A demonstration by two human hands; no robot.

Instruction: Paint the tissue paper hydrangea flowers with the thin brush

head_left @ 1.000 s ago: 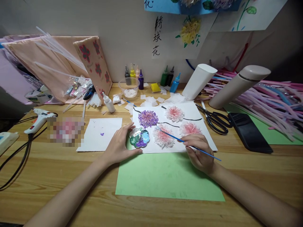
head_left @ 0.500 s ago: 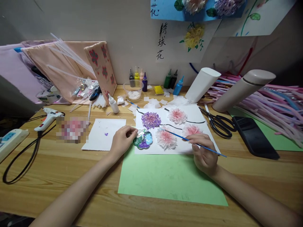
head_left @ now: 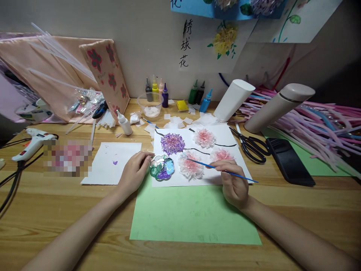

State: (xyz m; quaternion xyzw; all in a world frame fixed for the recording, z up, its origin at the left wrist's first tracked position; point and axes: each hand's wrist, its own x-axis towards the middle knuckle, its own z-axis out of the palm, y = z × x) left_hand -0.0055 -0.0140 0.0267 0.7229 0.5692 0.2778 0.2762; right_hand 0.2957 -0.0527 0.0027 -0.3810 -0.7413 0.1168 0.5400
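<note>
In my right hand (head_left: 235,184) is a thin blue paintbrush (head_left: 203,164), gripped by the fingers. Its tip rests at the upper left petals of a pink and white paper flower (head_left: 191,166). My left hand (head_left: 135,169) has its fingers curled at the left rim of a flower-shaped paint palette (head_left: 162,168) with green, blue and purple paint. A purple paper flower (head_left: 172,143) and two more pink flowers, one at the top (head_left: 204,138) and one partly behind my right hand (head_left: 222,154), are on the white sheet (head_left: 169,183), among black painted lines.
Green paper (head_left: 194,214) lies under the sheet. Scissors (head_left: 251,145), a phone (head_left: 290,162) and a thermos (head_left: 279,107) stand or lie at right. Paint bottles (head_left: 165,96) and a clear bowl (head_left: 150,105) are behind. Leftward are a marked paper (head_left: 109,169) and a glue gun (head_left: 34,145).
The view has shifted, so most things sit further left. The brush tip has moved slightly over the same pink flower's upper left petals. My left hand stays by the palette.
</note>
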